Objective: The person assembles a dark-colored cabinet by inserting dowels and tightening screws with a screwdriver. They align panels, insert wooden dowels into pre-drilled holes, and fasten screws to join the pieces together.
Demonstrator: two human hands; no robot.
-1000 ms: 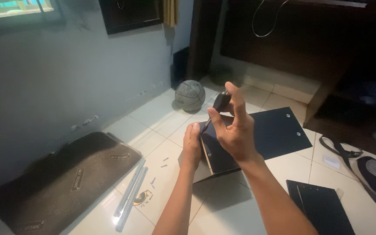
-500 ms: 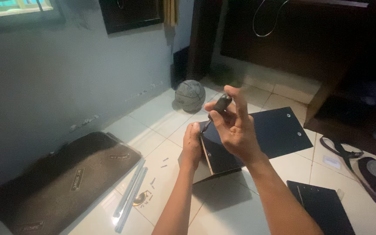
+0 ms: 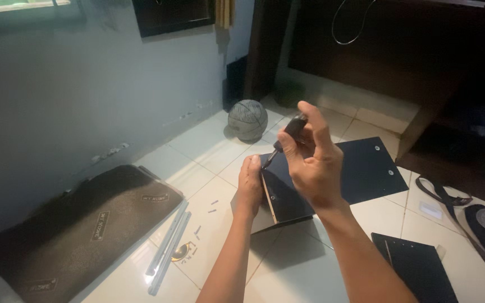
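Both bare forearms reach forward from the lower edge of the view. The left hand (image 3: 249, 185) is lower, back of the hand up, fingers curled down in a grip. The right hand (image 3: 310, 160) is raised higher, its thumb and fingers pinched closed, with the index finger stretched upward.

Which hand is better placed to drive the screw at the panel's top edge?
Right. The right hand already grips the screwdriver, tip down at the upright dark panel. The left hand is busy bracing that panel's edge.
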